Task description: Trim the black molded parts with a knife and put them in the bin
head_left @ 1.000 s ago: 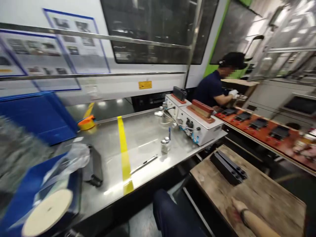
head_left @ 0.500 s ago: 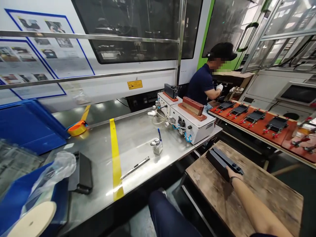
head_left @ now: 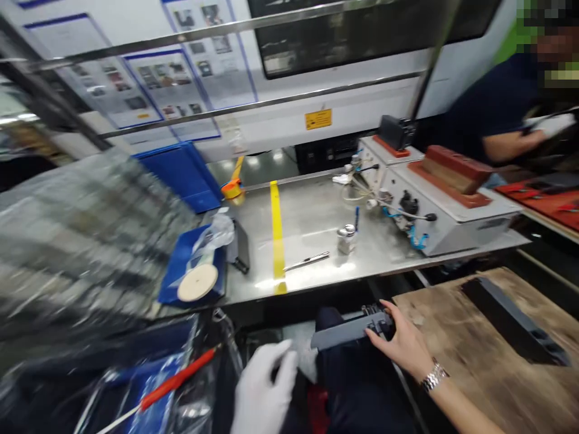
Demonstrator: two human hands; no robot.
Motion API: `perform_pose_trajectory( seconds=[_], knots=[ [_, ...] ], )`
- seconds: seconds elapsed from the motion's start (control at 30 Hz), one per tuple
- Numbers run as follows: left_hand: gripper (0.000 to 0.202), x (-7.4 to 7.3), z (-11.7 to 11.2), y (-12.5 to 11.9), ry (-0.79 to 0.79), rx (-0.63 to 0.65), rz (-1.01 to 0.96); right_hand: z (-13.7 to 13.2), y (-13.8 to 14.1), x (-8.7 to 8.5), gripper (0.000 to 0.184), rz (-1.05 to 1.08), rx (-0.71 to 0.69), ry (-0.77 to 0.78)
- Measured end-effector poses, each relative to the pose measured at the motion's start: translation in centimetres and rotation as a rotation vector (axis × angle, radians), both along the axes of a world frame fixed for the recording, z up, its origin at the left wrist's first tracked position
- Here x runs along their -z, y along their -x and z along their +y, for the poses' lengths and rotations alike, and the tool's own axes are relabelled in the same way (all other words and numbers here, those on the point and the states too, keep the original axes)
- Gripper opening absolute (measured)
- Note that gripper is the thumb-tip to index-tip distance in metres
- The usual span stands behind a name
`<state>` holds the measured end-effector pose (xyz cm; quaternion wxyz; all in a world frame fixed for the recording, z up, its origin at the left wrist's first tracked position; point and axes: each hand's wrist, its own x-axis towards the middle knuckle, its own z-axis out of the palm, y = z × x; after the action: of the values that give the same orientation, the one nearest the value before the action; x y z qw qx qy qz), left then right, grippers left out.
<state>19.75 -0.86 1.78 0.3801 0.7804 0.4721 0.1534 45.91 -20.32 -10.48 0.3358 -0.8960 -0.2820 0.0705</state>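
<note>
Head view, right hand: my bare right hand (head_left: 404, 342), a watch at the wrist, is closed around one end of a long dark grey plastic part (head_left: 349, 330) — the fingers wrap its right end, and the part hangs over my lap, below the steel bench (head_left: 312, 232).
Head view, left hand: my white-gloved left hand (head_left: 263, 395) sits low beside it, fingers loosely spread, holding nothing, close to the part's free end.
Head view, around them: a second dark part (head_left: 513, 319) lies on the wooden board (head_left: 456, 355); a red-handled tool (head_left: 174, 381) rests among plastic bags to my left.
Step, as I judge it: carrying the part across.
Next move calls for: the gloved hand taking the free end.
</note>
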Motion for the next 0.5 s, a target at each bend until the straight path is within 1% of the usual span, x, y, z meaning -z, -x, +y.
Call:
perform_pose_trajectory(
  seconds=[0.03,0.07,0.1,0.13,0.2,0.23,0.27,0.3,0.33,0.4,0.43,0.5],
  knots=[
    [0.035,0.4,-0.7,-0.6,0.009,0.122,0.004,2.1,1.8,-1.0,0.075,-0.020,-0.119,-0.034],
    [0.047,0.9,-1.2,-1.4,0.012,0.251,0.027,3.9,3.6,-2.0,0.074,-0.039,-0.224,-0.063],
    [0.064,1.4,-1.4,-2.2,0.001,0.288,0.085,5.5,5.3,-2.9,0.073,-0.056,-0.318,-0.084],
    [0.064,1.9,-1.5,-2.7,-0.016,0.278,0.185,7.0,6.8,-3.7,0.072,-0.072,-0.405,-0.099],
    [0.050,2.7,-1.2,-2.8,-0.016,0.194,0.361,9.3,8.9,-4.8,0.072,-0.100,-0.554,-0.114],
    [0.040,2.9,-0.8,-2.1,0.012,0.138,0.384,10.3,9.4,-5.2,0.074,-0.110,-0.616,-0.113],
    [0.031,2.9,-0.4,-1.1,0.079,0.072,0.343,11.4,9.3,-5.4,0.075,-0.118,-0.669,-0.108],
    [0.027,2.8,0.1,0.3,0.176,0.007,0.237,12.4,8.7,-5.4,0.072,-0.128,-0.711,-0.100],
    [0.030,2.6,0.5,1.9,0.289,-0.061,0.084,13.7,7.5,-5.3,0.068,-0.140,-0.740,-0.092],
    [0.039,1.8,1.3,5.2,0.509,-0.194,-0.230,16.5,4.2,-4.6,0.049,-0.184,-0.752,-0.071],
    [0.043,1.3,1.5,6.7,0.581,-0.239,-0.351,18.2,2.2,-3.9,0.041,-0.211,-0.733,-0.053],
    [0.047,0.2,1.7,9.2,0.654,-0.286,-0.528,21.8,-1.5,-2.3,0.031,-0.273,-0.680,0.002]
  ],
)
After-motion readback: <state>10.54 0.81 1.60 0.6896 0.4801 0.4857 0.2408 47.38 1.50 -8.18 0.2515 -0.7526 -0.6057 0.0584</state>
